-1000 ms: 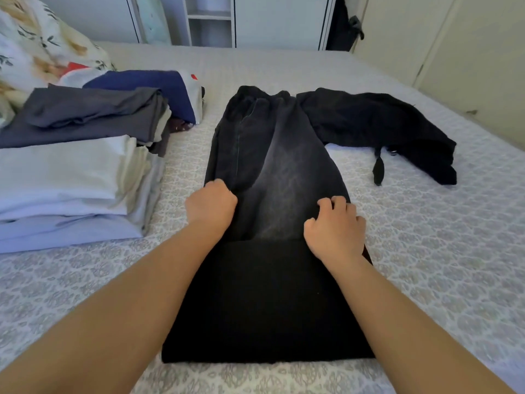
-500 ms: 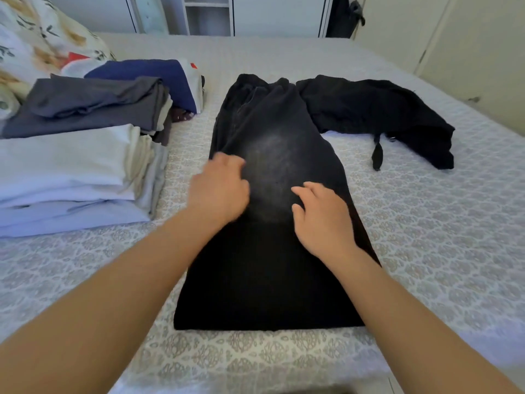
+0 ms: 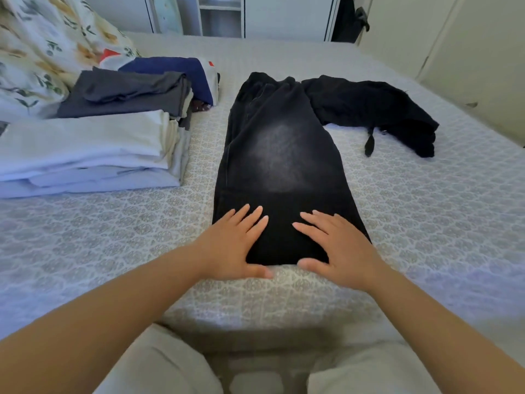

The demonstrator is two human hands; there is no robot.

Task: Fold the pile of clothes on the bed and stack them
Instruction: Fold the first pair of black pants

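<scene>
A pair of black faded jeans point(image 3: 279, 155) lies lengthwise on the bed point(image 3: 426, 223), folded, with its waistband at the far end. My left hand point(image 3: 233, 245) lies flat on the near left corner of the jeans, fingers straight and spread. My right hand point(image 3: 338, 248) presses flat on the near right corner the same way. Both thumbs reach past the near folded edge onto the bedspread. A crumpled black garment point(image 3: 372, 109) lies unfolded to the right of the jeans' waistband. A stack of folded white and pale blue clothes point(image 3: 91, 152) stands at the left.
Behind the white stack lie folded dark grey clothes point(image 3: 127, 95) and a navy item point(image 3: 176, 69). A floral duvet point(image 3: 42, 46) is heaped at the far left. White cupboards point(image 3: 221, 15) stand beyond the bed. My knees in light trousers point(image 3: 159, 365) meet the bed's near edge.
Both hands slid back from the middle of the jeans to the near folded edge and flattened out. The view pulled back, so the bed's edge and my knees now show.
</scene>
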